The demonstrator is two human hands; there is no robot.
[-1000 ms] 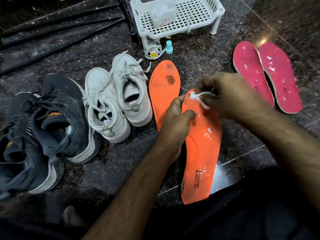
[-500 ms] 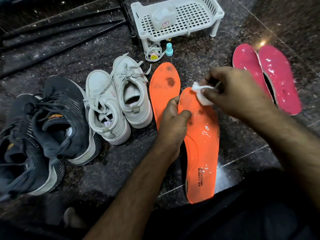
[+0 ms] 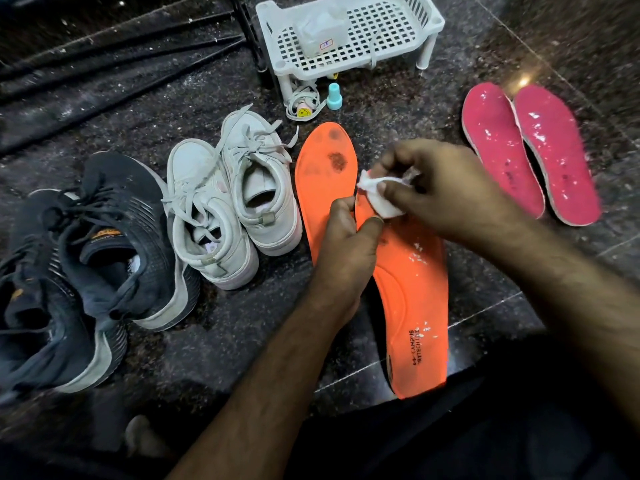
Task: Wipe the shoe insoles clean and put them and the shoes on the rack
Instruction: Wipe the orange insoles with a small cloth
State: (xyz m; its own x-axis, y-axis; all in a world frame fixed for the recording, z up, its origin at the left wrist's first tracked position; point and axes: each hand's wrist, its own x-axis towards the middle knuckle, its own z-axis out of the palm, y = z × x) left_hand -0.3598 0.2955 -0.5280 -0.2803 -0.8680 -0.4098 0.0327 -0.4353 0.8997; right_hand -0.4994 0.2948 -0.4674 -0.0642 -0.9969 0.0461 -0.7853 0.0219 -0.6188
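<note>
My left hand (image 3: 346,244) grips the left edge of an orange insole (image 3: 415,299) that lies lengthwise on the dark floor. My right hand (image 3: 443,188) pinches a white wipe (image 3: 379,199) against the toe end of that insole. A second orange insole (image 3: 323,174), with dark stains near its toe, lies just to the left. Two pink insoles (image 3: 530,150) lie side by side at the right. The white plastic rack (image 3: 349,39) stands at the top centre.
A pair of white sneakers (image 3: 228,199) and a pair of dark sneakers (image 3: 90,251) sit on the left. A white pack (image 3: 323,31) rests on the rack. A small teal bottle (image 3: 334,97) and a coiled lace lie beside the rack's legs. Black rods run across the top left.
My right hand has moved the wipe a little down and left along the insole's toe end. My left hand keeps its hold on the insole's edge.
</note>
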